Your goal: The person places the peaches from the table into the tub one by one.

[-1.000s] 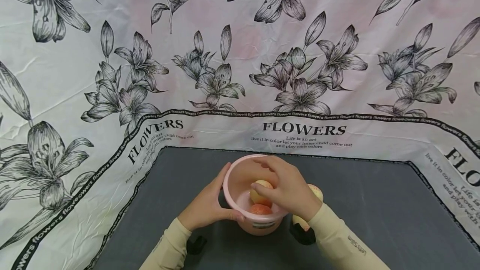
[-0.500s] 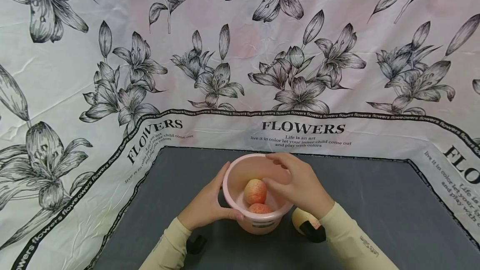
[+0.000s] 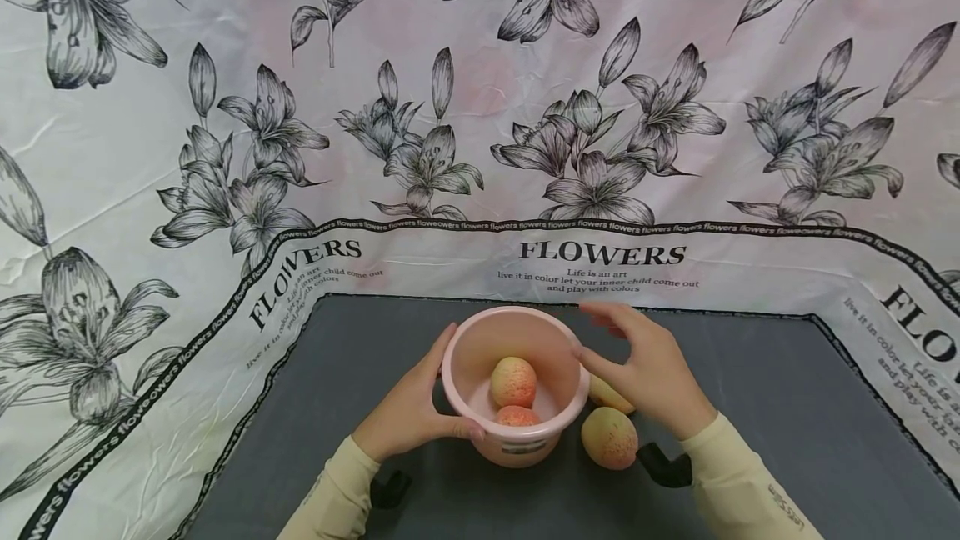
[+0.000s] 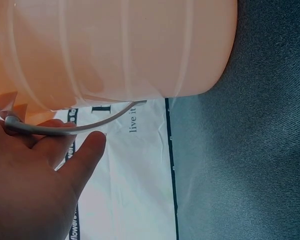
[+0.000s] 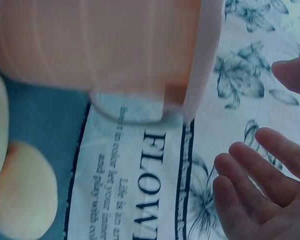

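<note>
A pink plastic bucket [image 3: 517,332] stands upright on the dark table. My left hand [image 3: 412,407] grips its left side, thumb on the near rim. In the left wrist view, the fingers [image 4: 55,147] are by the bucket's grey handle [image 4: 75,129]. Inside lie two yellow-red peaches: one in the middle [image 3: 513,382], the other partly hidden by the near rim [image 3: 517,417]. My right hand [image 3: 652,365], fingers spread and holding nothing, is beside the right rim. Beneath and left of it are a whole peach [image 3: 610,437] and a partly hidden peach [image 3: 609,394].
Dark grey cloth [image 3: 787,407] covers the tabletop. A white flower-print sheet [image 3: 420,265] hangs behind it and runs along both sides. Black camera pieces sit by the right wrist [image 3: 666,467] and the left wrist [image 3: 392,490].
My right hand has drawn out of the bucket to the right, leaving the upper peach inside. The peaches outside have come into fuller view. The left hand keeps its grip on the bucket.
</note>
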`<state>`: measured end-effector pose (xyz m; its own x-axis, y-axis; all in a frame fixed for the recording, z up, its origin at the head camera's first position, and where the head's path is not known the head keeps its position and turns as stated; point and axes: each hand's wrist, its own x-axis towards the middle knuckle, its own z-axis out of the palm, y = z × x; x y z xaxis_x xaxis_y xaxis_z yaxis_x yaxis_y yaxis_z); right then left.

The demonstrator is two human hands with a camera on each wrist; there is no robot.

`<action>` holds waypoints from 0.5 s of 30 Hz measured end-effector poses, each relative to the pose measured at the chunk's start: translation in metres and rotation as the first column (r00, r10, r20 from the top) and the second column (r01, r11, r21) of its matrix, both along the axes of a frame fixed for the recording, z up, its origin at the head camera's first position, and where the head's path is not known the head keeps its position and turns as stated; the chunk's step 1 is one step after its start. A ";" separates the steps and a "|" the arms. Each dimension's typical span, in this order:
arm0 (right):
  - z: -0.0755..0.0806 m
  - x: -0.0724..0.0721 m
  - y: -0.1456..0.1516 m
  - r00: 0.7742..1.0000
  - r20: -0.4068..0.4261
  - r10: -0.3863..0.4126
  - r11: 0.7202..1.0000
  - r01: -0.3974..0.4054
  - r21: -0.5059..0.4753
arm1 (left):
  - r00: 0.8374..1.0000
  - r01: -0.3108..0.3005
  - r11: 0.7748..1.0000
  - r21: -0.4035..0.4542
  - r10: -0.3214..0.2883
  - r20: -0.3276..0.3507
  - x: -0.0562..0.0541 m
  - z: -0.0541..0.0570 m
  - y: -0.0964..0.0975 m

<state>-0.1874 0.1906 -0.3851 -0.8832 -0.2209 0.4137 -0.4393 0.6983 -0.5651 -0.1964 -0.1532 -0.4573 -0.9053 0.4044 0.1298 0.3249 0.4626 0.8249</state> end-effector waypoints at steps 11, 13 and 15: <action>-0.020 0.008 0.035 0.994 0.060 -0.092 0.996 0.093 -0.009 | 1.000 -0.004 1.000 0.005 0.004 -0.013 0.001 0.000 0.000; -0.026 0.009 0.040 0.991 0.074 -0.109 0.994 0.110 0.000 | 1.000 -0.005 1.000 0.001 0.005 -0.014 0.001 0.000 0.001; -0.034 0.009 0.045 0.988 0.092 -0.123 0.992 0.123 0.003 | 1.000 -0.005 1.000 0.001 0.005 -0.016 0.000 -0.001 0.001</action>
